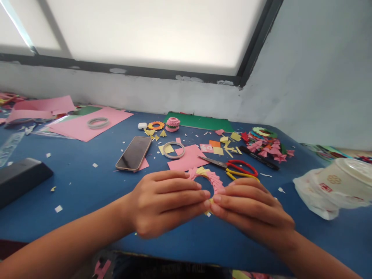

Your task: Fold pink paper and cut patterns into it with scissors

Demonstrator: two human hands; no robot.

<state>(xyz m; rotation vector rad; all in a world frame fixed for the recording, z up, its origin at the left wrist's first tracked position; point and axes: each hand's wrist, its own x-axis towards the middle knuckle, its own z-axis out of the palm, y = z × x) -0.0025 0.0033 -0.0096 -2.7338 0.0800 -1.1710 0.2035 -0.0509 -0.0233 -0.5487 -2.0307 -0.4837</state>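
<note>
Between my two hands is a ring of folded pink and yellow paper pieces (215, 181), held up over the table near its front edge. My left hand (167, 201) grips the ring's left and lower side, its fingers closed and hiding that part. At the lower right, my right hand (252, 209) pinches the ring, and its fingertips meet those of the left. A bit of yellow paper shows at the meeting point. Just behind the ring lie scissors (222, 164) with red and yellow handles, and a pink paper sheet (188, 158).
A phone (134, 154), a tape roll (173, 150) and yellow paper scraps lie beyond my hands. Farther back stand a pink paper stack (173, 124) and an orange ring (156, 125). A black pen (259, 158) lies right, near a bagged cup (340, 186). A dark box (26, 178) is left.
</note>
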